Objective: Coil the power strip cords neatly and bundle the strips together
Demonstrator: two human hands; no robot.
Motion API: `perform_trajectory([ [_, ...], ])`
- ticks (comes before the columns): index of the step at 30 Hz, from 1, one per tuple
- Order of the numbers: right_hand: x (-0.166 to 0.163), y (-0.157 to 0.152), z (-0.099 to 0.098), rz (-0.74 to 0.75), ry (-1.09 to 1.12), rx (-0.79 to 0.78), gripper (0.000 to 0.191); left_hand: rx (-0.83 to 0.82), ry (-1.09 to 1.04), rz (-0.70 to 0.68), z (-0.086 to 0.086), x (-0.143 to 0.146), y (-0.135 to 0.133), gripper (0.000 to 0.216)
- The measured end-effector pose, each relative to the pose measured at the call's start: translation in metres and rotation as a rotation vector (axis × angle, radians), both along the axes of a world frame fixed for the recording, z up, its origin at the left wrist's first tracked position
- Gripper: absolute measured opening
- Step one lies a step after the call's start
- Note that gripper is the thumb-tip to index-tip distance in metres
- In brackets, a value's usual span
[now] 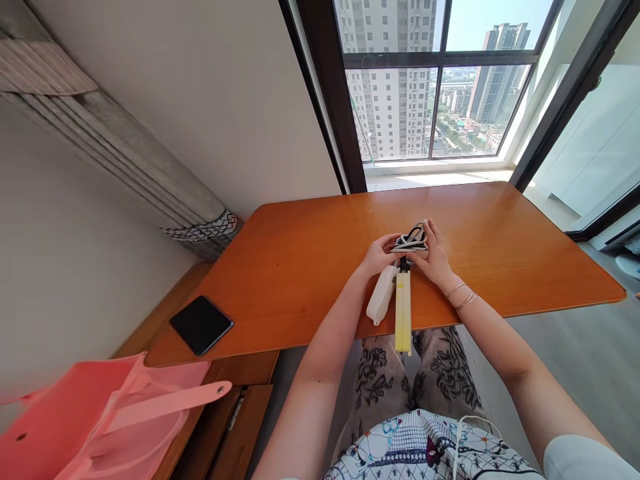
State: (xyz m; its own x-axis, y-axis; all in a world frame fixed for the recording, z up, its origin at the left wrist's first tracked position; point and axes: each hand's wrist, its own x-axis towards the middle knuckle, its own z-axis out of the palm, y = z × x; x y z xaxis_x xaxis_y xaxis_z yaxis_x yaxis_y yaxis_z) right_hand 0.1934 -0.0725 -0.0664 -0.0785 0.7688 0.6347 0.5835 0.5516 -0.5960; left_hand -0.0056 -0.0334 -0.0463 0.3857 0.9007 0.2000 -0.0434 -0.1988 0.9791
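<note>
Table [300, 280] by window [435, 113], your left hand [380, 256] and right hand [434, 260] pinching cords [411, 241] from either side, white strip [382, 295] and yellow strip [403, 310] nearer you, phone [201, 325] at left

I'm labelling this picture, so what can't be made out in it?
In the head view:
- Coiled cables: overlapping loops, the left hand and the right hand hide parts.
- White power strip and yellow power strip: any markings are too small.
- Pink bag: cut off by the left and bottom edges.
</note>
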Motion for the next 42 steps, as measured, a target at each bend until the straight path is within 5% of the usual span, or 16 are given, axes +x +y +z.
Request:
perform_trajectory([
  [7,0.001,-0.009,0.016,0.017,-0.022,0.065,0.06,-0.031,-0.06,-0.029,0.0,0.002,-0.005,0.061],
  [30,-0.02,0.02,0.02,0.033,0.143,-0.058,0.031,-0.217,-0.233,0.299,-0.018,0.018,0.001,0.061],
  [37,-0.033,0.03,0.012,0.117,0.31,-0.141,0.053,-0.241,-0.278,0.323,-0.023,0.014,0.003,0.058],
  [42,-0.023,0.023,0.017,-0.036,0.086,-0.01,0.049,-0.166,-0.258,0.316,-0.019,0.014,0.003,0.059],
])
